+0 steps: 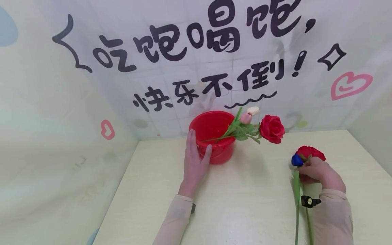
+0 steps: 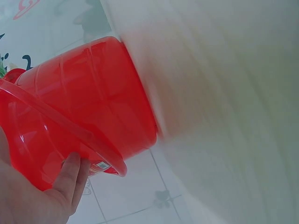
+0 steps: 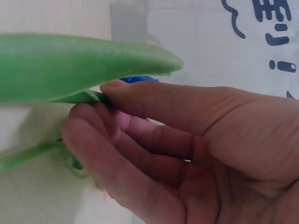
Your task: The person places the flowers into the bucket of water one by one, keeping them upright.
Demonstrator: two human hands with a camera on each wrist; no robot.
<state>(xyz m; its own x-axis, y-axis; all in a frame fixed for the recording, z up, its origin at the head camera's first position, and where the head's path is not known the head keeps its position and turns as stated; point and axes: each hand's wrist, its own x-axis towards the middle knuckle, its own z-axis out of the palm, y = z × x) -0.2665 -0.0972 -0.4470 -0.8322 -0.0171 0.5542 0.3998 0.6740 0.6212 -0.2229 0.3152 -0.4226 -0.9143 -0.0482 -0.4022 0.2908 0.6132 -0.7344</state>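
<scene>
My left hand (image 1: 196,163) rests against the near left side of a red plastic bucket (image 1: 218,154), fingers extended along its outside. In the left wrist view, fingertips (image 2: 70,179) touch the bucket wall beside the handle (image 2: 51,116). A red rose (image 1: 272,128), a pink tulip (image 1: 246,118) and a white tulip (image 1: 253,110) lean out of the bucket to the right. On the right, my right hand (image 1: 320,173) pinches the stem of a blue tulip (image 1: 296,160) between thumb and fingers, just below its bloom. Another red rose (image 1: 312,152) lies behind that hand.
A pale table (image 1: 239,204) carries everything. Behind it hangs a printed backdrop (image 1: 171,78) with large dark characters, close to the bucket's far side. The tulip's long green leaf (image 1: 296,187) and stems run toward the front edge beside the right forearm.
</scene>
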